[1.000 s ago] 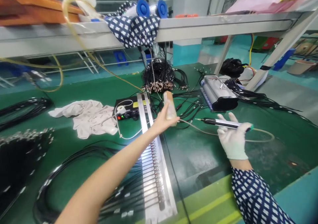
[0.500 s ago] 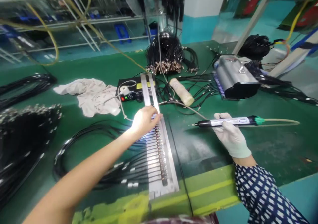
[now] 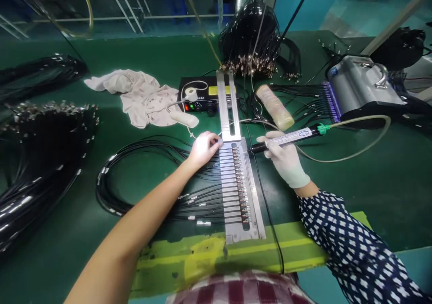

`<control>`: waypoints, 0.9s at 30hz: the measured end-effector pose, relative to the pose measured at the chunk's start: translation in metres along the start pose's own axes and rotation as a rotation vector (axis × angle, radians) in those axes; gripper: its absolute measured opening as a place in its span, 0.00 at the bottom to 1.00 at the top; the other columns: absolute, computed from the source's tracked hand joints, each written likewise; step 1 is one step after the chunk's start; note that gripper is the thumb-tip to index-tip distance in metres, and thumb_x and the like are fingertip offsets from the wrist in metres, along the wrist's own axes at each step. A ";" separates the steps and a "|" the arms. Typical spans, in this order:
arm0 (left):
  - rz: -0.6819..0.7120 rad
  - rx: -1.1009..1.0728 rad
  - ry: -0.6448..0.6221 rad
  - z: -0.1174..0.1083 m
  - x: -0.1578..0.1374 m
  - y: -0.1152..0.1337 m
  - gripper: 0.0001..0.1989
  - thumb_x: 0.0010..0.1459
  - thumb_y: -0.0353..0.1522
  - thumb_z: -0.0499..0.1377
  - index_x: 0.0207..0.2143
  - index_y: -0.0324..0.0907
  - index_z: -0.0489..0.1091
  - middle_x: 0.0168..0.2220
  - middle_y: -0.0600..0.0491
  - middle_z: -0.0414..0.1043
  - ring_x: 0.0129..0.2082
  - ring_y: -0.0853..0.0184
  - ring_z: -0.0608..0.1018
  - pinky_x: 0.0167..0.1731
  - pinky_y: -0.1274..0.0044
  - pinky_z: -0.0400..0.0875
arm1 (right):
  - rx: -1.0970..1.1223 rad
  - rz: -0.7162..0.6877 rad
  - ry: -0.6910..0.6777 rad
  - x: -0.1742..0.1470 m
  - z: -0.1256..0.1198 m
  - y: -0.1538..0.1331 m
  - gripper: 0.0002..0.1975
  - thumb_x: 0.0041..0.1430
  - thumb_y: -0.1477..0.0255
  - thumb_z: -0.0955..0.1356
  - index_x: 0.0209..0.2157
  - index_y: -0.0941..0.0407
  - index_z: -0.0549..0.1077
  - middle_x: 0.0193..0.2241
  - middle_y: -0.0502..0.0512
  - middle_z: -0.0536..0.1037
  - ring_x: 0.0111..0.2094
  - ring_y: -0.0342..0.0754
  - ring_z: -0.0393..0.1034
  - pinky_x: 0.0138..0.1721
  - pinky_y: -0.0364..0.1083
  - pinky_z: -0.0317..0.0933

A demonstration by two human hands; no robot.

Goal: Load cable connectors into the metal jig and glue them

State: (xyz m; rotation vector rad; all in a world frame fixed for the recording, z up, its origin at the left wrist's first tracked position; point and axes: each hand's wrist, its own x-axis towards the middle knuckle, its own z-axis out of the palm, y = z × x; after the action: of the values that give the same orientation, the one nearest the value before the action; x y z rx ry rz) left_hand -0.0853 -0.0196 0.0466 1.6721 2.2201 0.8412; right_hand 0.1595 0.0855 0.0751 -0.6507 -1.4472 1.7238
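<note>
My bare left hand (image 3: pixel 204 150) rests at the left edge of a long metal jig (image 3: pixel 256 205), fingers curled, thumb and forefinger closed on the edge. A row of black cables (image 3: pixel 232 191) lies side by side across the jig, their small metal ends lined up in its slot. A slotted metal bar (image 3: pixel 223 101) covers the jig's far part. In a white glove, my right hand (image 3: pixel 283 160) grips a dispensing syringe (image 3: pixel 293 136) with a black front and a green fitting at the tube end. Its tip points left, close to the upper cable ends; contact is unclear.
Behind the jig stands a black controller box (image 3: pixel 199 95). A white cloth (image 3: pixel 141 97) lies left of it, a wrapped roll (image 3: pixel 275 107) right. Cable bundles (image 3: pixel 43 160) fill the left side. A silver lamp-like unit (image 3: pixel 364 88) glows purple over more cables at right.
My right hand has brought the syringe left, its tip now beside the cable ends. My left hand has shifted to the jig's left edge, uncovering the upper cables. The view has tilted down.
</note>
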 end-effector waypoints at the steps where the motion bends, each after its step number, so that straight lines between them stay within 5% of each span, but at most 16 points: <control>1: 0.001 -0.011 0.001 0.000 -0.001 0.000 0.10 0.59 0.37 0.58 0.37 0.40 0.74 0.31 0.53 0.68 0.32 0.66 0.71 0.36 0.74 0.67 | -0.029 -0.004 -0.005 0.000 0.001 0.003 0.15 0.56 0.63 0.75 0.41 0.54 0.72 0.39 0.54 0.81 0.25 0.40 0.68 0.25 0.39 0.66; 6: -0.009 -0.064 -0.005 0.002 -0.012 0.000 0.06 0.59 0.34 0.58 0.35 0.41 0.70 0.30 0.54 0.66 0.31 0.66 0.70 0.32 0.74 0.64 | -0.119 -0.025 -0.081 -0.007 0.002 0.010 0.14 0.61 0.65 0.72 0.47 0.52 0.72 0.43 0.55 0.81 0.25 0.42 0.73 0.27 0.44 0.73; 15: 0.017 -0.061 -0.023 -0.001 -0.024 0.003 0.06 0.63 0.35 0.56 0.37 0.42 0.69 0.30 0.55 0.66 0.34 0.65 0.70 0.36 0.73 0.62 | -0.454 -0.335 -0.254 -0.006 0.003 0.011 0.10 0.60 0.75 0.71 0.44 0.52 0.75 0.49 0.55 0.79 0.48 0.53 0.77 0.50 0.56 0.74; 19: 0.013 -0.013 -0.049 -0.004 -0.025 0.005 0.08 0.64 0.36 0.55 0.39 0.41 0.69 0.31 0.54 0.67 0.34 0.65 0.70 0.38 0.72 0.62 | -0.565 -0.505 -0.300 -0.006 0.002 0.009 0.15 0.56 0.79 0.70 0.46 0.53 0.76 0.47 0.56 0.81 0.44 0.53 0.79 0.44 0.51 0.77; 27: 0.001 0.015 -0.066 -0.005 -0.027 0.007 0.09 0.66 0.37 0.55 0.41 0.41 0.69 0.32 0.54 0.68 0.35 0.65 0.70 0.38 0.71 0.64 | -0.623 -0.578 -0.378 -0.005 0.003 0.010 0.16 0.55 0.79 0.70 0.46 0.54 0.75 0.47 0.59 0.81 0.42 0.52 0.80 0.39 0.50 0.79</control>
State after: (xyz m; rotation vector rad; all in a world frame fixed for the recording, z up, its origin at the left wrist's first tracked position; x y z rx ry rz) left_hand -0.0738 -0.0457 0.0507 1.6828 2.1872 0.7606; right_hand 0.1576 0.0788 0.0661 -0.1633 -2.2074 0.9641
